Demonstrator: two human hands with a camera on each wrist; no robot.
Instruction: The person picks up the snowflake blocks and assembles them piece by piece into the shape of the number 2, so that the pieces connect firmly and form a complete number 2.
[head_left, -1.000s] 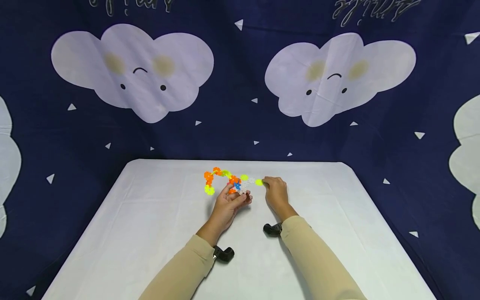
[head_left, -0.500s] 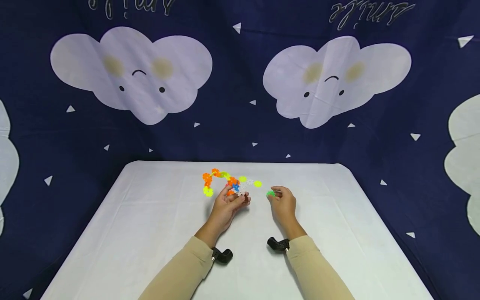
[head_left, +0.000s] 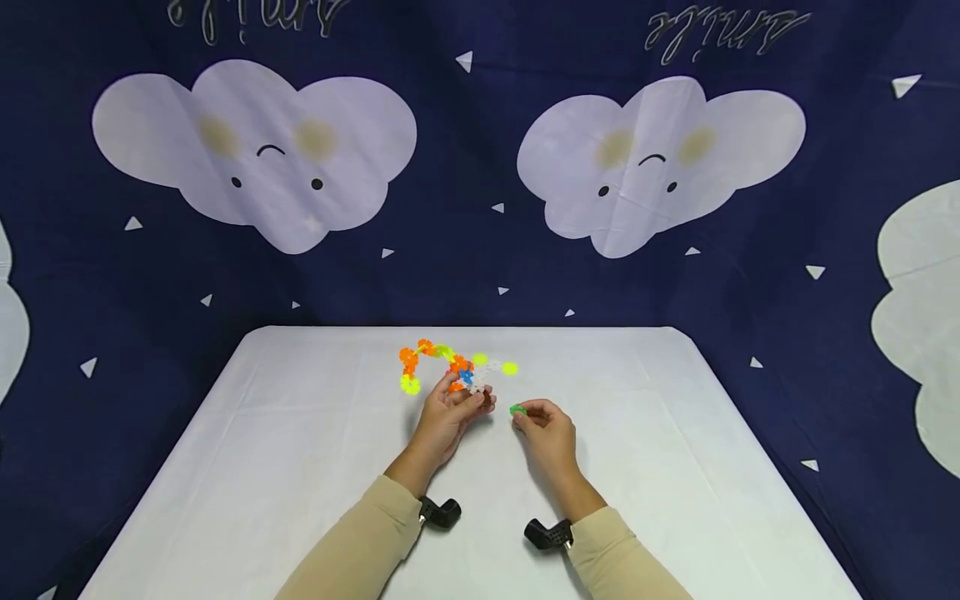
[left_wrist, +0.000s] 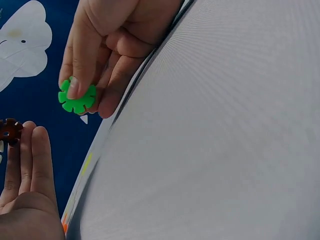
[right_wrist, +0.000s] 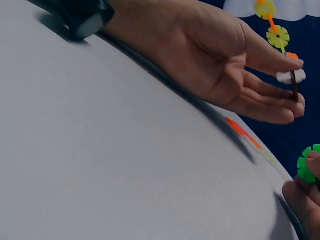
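In the head view, the left hand (head_left: pixel 446 417) pinched a brown disc (head_left: pixel 486 399) between thumb and fingers, above the white counter (head_left: pixel 300 467). A chain (head_left: pixel 461 363) of orange, yellow, blue and white discs spread beyond that hand, arching round on the left and ending in a yellow disc on the right; whether any of it touched the counter could not be told. The right hand (head_left: pixel 551 437) held a green disc (head_left: pixel 517 410) in a narrow pinch, apart from the chain. Both arms wore tan sleeves (head_left: pixel 356 537), with a black camera (head_left: pixel 441 513) at each wrist. Behind the counter hung a navy cloth (head_left: pixel 465 167) printed with pale clouds (head_left: pixel 255 108). In the left wrist view, the right hand showed at the top, its thumb pressed on the green disc's face. The left hand was at the lower left, fingers pointing up, with the brown disc at their tips, partly cut off. In the right wrist view, the left hand's thumb and fingers gripped the brown disc, seen edge-on beside a white one, with yellow discs above; the green disc and the right hand's fingers were at the lower right, cut off by the edge
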